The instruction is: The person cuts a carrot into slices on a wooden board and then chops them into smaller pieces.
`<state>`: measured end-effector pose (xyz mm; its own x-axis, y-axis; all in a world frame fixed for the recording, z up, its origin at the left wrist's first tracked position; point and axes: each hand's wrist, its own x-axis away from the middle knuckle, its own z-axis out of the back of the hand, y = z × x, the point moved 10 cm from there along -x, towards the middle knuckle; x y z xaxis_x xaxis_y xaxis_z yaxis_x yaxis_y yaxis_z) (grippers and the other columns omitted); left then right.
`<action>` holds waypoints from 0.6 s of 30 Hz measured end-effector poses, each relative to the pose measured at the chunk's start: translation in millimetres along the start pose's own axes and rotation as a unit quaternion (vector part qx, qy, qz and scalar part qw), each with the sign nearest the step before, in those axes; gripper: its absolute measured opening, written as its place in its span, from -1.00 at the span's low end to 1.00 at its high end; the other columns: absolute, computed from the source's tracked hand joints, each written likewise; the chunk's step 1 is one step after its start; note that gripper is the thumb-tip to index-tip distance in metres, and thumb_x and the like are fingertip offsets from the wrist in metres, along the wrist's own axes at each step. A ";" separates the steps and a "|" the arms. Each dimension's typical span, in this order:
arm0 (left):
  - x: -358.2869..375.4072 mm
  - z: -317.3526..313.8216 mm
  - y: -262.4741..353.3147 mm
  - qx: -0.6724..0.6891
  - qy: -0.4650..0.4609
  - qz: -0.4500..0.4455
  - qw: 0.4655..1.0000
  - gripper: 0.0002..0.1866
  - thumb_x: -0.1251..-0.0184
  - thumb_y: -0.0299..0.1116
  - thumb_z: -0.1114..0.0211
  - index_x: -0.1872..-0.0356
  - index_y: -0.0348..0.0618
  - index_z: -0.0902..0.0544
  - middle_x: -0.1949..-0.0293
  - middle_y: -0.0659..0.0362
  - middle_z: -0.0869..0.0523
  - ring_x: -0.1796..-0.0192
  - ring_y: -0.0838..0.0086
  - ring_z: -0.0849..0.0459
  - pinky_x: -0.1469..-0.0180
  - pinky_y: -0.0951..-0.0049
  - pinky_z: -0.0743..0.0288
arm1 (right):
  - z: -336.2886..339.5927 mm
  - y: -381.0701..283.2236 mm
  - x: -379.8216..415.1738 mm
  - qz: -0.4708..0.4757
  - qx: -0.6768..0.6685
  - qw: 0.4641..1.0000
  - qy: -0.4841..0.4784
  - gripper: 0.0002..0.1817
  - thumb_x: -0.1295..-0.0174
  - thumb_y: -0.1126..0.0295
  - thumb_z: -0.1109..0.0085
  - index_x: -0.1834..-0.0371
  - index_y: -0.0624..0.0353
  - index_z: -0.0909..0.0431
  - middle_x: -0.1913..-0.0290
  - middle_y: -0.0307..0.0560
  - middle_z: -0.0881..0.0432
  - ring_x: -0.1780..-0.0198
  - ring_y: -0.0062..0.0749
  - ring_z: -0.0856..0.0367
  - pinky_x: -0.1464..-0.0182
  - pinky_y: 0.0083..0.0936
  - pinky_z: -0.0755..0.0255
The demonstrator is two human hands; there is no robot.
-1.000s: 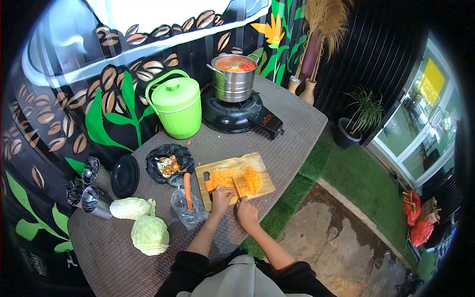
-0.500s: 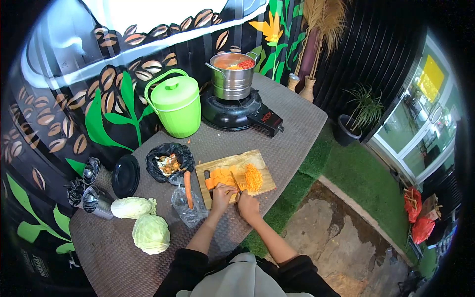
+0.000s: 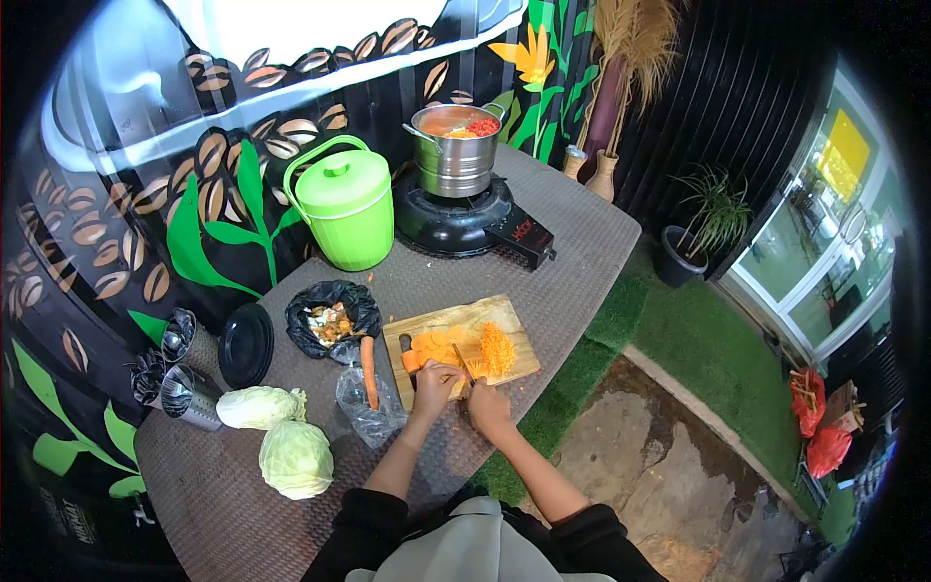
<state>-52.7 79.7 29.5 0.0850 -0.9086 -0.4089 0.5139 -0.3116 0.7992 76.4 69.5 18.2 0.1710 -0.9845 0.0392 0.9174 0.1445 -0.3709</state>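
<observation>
Just below the middle of the frame, flat orange carrot slices (image 3: 436, 346) are lying on the pale wooden cutting board (image 3: 504, 318), with a heap of fine orange carrot shreds (image 3: 497, 348) to their right. The left hand (image 3: 433, 387) is pressing down on the near slices with curled fingers, its grip closed over them. The right hand (image 3: 488, 407) is wrapping its grip fully around the handle of a slim knife (image 3: 462, 363), whose blade is angling up across the slices. Cutting well here probably means keeping the left fingertips tucked back from the blade and the strokes short, since the two hands are working almost touching.

To the left of the board a whole orange carrot (image 3: 369, 371) is lying on a clear plastic bag (image 3: 365, 409), beside a black bag of peelings (image 3: 333, 321). Two pale green cabbages (image 3: 276, 432) are sitting at lower left on the brown textured desk (image 3: 582, 242). Higher up, a lime-green lidded bucket (image 3: 346, 209) and a steel pot (image 3: 456, 150) on a black stove (image 3: 465, 223) are standing well apart from the cutting. Nothing is blocking the knife.
</observation>
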 end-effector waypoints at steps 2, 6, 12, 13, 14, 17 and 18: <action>0.4 0.2 -1.7 0.004 0.001 0.004 1.000 -0.93 0.02 -0.47 -0.41 0.48 -0.21 -0.75 0.38 0.15 -0.76 0.25 0.32 -0.59 0.12 0.37 -0.46 | -2.5 -4.8 10.7 -0.014 -0.008 1.000 -0.002 -0.66 -0.34 0.19 0.09 0.24 0.32 -0.41 0.37 0.30 -0.65 0.34 0.11 -0.69 0.30 -0.10 -0.57; -1.2 -0.2 -0.3 0.020 -0.002 -0.005 1.000 -0.94 0.02 -0.47 -0.42 0.47 -0.20 -0.75 0.38 0.16 -0.76 0.28 0.33 -0.59 0.13 0.38 -0.47 | -5.6 -3.8 7.0 -0.039 -0.033 0.999 -0.012 -0.66 -0.34 0.19 0.08 0.24 0.33 -0.41 0.33 0.31 -0.65 0.32 0.14 -0.68 0.27 -0.09 -0.57; -1.7 1.7 -4.5 0.031 -0.007 0.017 0.999 -0.89 0.08 -0.46 -0.49 0.47 -0.21 -0.77 0.40 0.11 -0.76 0.28 0.36 -0.64 0.17 0.39 -0.49 | 0.2 -3.1 2.9 0.005 -0.010 1.000 0.003 -0.66 -0.35 0.19 0.08 0.26 0.33 -0.39 0.38 0.30 -0.64 0.37 0.15 -0.67 0.31 -0.08 -0.57; -2.2 2.9 -4.8 0.031 -0.007 0.018 0.999 -0.89 0.08 -0.46 -0.49 0.47 -0.21 -0.77 0.40 0.11 -0.76 0.28 0.36 -0.64 0.17 0.39 -0.49 | 0.8 -7.3 6.1 0.005 -0.010 1.000 0.002 -0.66 -0.35 0.19 0.08 0.26 0.33 -0.39 0.38 0.30 -0.64 0.37 0.15 -0.67 0.31 -0.08 -0.57; -3.9 1.8 -6.0 0.029 -0.016 0.022 0.999 -0.88 0.09 -0.45 -0.50 0.46 -0.21 -0.77 0.40 0.11 -0.76 0.30 0.37 -0.65 0.17 0.39 -0.50 | -0.6 -7.4 10.5 -0.021 -0.021 1.000 -0.004 -0.65 -0.35 0.19 0.08 0.26 0.34 -0.40 0.37 0.32 -0.64 0.34 0.15 -0.67 0.29 -0.07 -0.56; -7.0 2.7 -2.5 0.030 -0.031 0.028 0.999 -0.86 0.09 -0.44 -0.51 0.45 -0.21 -0.77 0.41 0.10 -0.76 0.30 0.37 -0.66 0.18 0.40 -0.51 | -2.5 -4.8 9.7 -0.046 -0.039 0.998 -0.012 -0.64 -0.35 0.18 0.08 0.26 0.34 -0.42 0.37 0.33 -0.63 0.30 0.15 -0.68 0.26 -0.05 -0.56; -7.2 2.1 -2.2 0.032 -0.038 0.026 0.998 -0.86 0.09 -0.44 -0.51 0.45 -0.21 -0.77 0.41 0.10 -0.76 0.30 0.37 -0.66 0.17 0.41 -0.51 | -3.8 -3.6 6.5 -0.046 -0.046 0.998 -0.012 -0.63 -0.35 0.16 0.08 0.25 0.34 -0.42 0.37 0.34 -0.63 0.29 0.15 -0.68 0.25 -0.04 -0.56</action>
<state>-56.2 86.4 31.6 0.0443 -0.9417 -0.3334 0.4548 -0.2781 0.8461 72.8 62.3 16.3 0.0967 -0.9905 0.0981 0.8928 0.0428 -0.4483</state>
